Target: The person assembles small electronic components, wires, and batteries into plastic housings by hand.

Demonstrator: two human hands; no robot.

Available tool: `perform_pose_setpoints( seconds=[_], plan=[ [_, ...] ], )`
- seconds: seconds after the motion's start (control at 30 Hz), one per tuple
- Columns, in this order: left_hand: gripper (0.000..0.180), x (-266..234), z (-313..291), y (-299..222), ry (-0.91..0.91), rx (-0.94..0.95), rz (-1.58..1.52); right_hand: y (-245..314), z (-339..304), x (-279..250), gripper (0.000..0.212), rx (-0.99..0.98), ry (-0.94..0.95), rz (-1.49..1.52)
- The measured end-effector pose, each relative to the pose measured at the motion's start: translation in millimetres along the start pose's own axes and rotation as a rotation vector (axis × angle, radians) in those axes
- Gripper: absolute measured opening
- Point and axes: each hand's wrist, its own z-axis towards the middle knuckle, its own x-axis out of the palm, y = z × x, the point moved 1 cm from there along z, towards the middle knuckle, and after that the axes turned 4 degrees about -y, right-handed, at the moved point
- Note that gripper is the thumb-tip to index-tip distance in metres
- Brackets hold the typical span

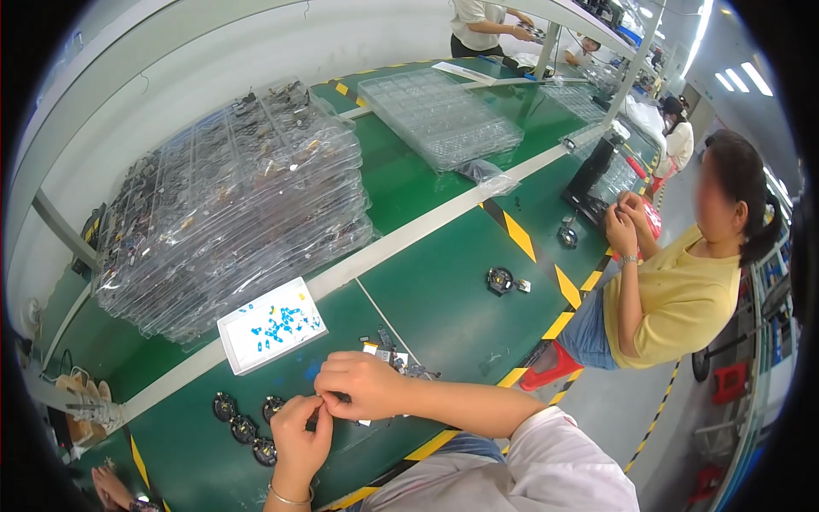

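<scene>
My left hand (300, 437) and my right hand (360, 386) meet over the green bench, fingertips pinched together. Whatever they hold between them is too small and too covered to make out. Just left of my left hand lie several round black parts (244, 428) with small metal and coloured bits on them. Partly behind my right hand is a loose heap of small dark and metallic pieces (391, 348). Beyond my hands stands a shallow white box (236, 356) holding many small blue pieces (281, 326).
Tall stacked clear plastic trays (230, 213) full of small parts stand at the back left; flatter clear trays (439, 119) lie farther off. At right a co-worker in a yellow top (682, 299) works by a black device (593, 183). Another person's hand (111, 488) shows lower left.
</scene>
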Motion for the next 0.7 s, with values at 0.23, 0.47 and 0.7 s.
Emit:
perform_pose_setpoints(
  seconds=[0.23,0.47,0.7],
  plan=[
    [0.005,-12,-2,8,-0.007,-0.294,-0.221,-31,33,5,0.007,0.047,-0.195,-0.096],
    [0.013,-11,11,18,0.079,-0.574,-0.692,-40,27,-7,0.034,0.149,-0.17,-0.371],
    [0.024,-3,2,26,0.05,-0.75,-1.007,-24,9,0,0.021,0.08,-0.049,-0.151]
  ],
)
